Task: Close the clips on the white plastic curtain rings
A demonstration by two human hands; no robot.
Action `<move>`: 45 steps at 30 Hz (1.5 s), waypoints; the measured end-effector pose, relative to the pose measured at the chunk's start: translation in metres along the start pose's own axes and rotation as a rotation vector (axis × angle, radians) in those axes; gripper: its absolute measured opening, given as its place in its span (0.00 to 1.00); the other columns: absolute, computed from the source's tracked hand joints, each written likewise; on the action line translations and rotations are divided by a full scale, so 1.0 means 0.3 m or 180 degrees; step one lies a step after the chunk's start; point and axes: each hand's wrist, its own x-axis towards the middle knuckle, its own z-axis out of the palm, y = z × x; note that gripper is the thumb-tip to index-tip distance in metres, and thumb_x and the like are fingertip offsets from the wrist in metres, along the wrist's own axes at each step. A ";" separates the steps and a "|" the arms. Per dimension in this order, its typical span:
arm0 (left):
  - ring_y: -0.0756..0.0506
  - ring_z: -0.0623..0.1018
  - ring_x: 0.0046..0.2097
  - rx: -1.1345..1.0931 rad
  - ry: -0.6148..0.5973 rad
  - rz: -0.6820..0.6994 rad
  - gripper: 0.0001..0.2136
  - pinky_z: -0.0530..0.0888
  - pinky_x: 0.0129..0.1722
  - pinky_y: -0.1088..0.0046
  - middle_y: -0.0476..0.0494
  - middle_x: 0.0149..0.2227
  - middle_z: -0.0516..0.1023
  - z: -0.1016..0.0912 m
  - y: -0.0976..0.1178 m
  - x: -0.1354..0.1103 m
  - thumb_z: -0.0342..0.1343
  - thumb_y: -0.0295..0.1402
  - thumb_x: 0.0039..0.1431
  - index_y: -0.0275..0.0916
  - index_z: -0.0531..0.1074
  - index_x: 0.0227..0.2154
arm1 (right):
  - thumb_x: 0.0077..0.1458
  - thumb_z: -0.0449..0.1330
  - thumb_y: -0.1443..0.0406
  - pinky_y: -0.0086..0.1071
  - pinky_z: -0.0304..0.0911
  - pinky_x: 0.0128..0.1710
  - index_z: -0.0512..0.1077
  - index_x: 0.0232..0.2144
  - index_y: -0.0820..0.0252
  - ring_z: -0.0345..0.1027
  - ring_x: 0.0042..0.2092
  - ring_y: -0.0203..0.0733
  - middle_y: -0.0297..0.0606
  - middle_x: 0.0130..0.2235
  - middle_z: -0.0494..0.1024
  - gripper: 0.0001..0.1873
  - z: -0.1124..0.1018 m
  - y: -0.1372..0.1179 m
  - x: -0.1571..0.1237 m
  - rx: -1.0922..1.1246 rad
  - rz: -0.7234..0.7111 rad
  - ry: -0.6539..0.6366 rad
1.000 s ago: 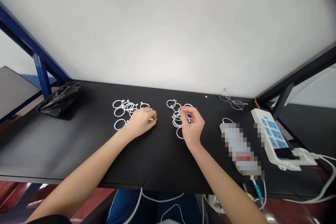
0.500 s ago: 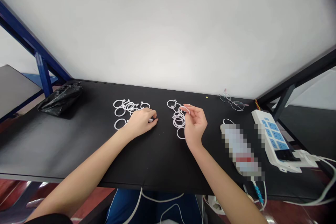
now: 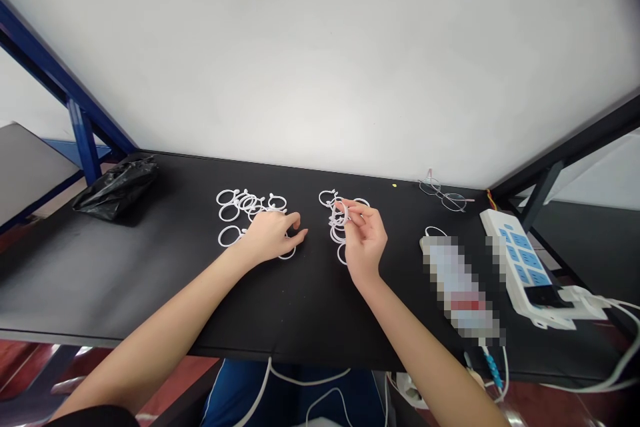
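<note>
Your right hand (image 3: 367, 230) pinched a white ring (image 3: 347, 212) in its grip at the right pile of rings (image 3: 338, 235); your left hand (image 3: 270, 235), thumb and forefinger spread, was over the left pile (image 3: 247, 203). The handling seemed partway: one ring held, others lying in two piles. The black desk (image 3: 300, 310), before a pale wall (image 3: 325, 67), carried a black bag (image 3: 117, 190), eyeglasses (image 3: 443, 197) and a power strip (image 3: 517, 257).
</note>
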 end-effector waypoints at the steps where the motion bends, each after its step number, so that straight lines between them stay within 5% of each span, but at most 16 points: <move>1: 0.48 0.71 0.23 -0.0027 0.0035 0.0002 0.13 0.56 0.24 0.75 0.50 0.19 0.70 0.001 0.000 0.001 0.51 0.43 0.61 0.39 0.70 0.29 | 0.56 0.55 0.70 0.46 0.70 0.51 0.67 0.37 0.57 0.75 0.49 0.48 0.43 0.46 0.77 0.06 0.001 0.003 -0.002 0.0000 0.0025 -0.0032; 7: 0.52 0.69 0.24 -0.0377 0.0441 0.0355 0.17 0.59 0.24 0.77 0.51 0.24 0.71 -0.003 0.015 -0.004 0.53 0.48 0.60 0.38 0.70 0.39 | 0.56 0.60 0.67 0.44 0.72 0.47 0.68 0.36 0.57 0.76 0.48 0.49 0.43 0.44 0.78 0.05 0.016 0.007 -0.012 0.0002 0.0074 -0.0200; 14: 0.52 0.67 0.24 -0.0764 0.0353 0.0895 0.19 0.60 0.24 0.77 0.49 0.28 0.71 -0.026 0.036 -0.019 0.47 0.49 0.64 0.37 0.69 0.41 | 0.55 0.62 0.66 0.42 0.74 0.47 0.69 0.39 0.56 0.77 0.46 0.47 0.40 0.43 0.78 0.08 0.022 -0.011 -0.024 -0.0003 0.0140 -0.0406; 20: 0.53 0.67 0.24 -0.0777 0.0286 0.0949 0.16 0.59 0.24 0.76 0.49 0.26 0.70 -0.020 0.055 -0.021 0.43 0.41 0.68 0.36 0.67 0.30 | 0.56 0.61 0.66 0.40 0.75 0.44 0.69 0.38 0.55 0.78 0.43 0.46 0.38 0.41 0.78 0.06 0.021 -0.011 -0.028 -0.0078 0.0199 -0.0603; 28: 0.54 0.65 0.22 -0.0792 0.0403 0.1002 0.13 0.57 0.22 0.77 0.50 0.26 0.70 -0.005 0.061 -0.020 0.47 0.37 0.66 0.37 0.66 0.27 | 0.56 0.61 0.69 0.40 0.72 0.46 0.70 0.40 0.55 0.76 0.42 0.42 0.38 0.41 0.78 0.08 0.016 -0.003 -0.032 -0.0350 0.0009 -0.0608; 45: 0.56 0.64 0.22 -0.0756 0.1212 0.1022 0.07 0.59 0.21 0.81 0.52 0.25 0.68 0.006 0.047 -0.012 0.50 0.34 0.65 0.37 0.68 0.33 | 0.63 0.53 0.62 0.37 0.71 0.43 0.69 0.42 0.56 0.75 0.40 0.41 0.39 0.39 0.78 0.08 0.013 -0.011 -0.030 -0.0247 0.0246 -0.1055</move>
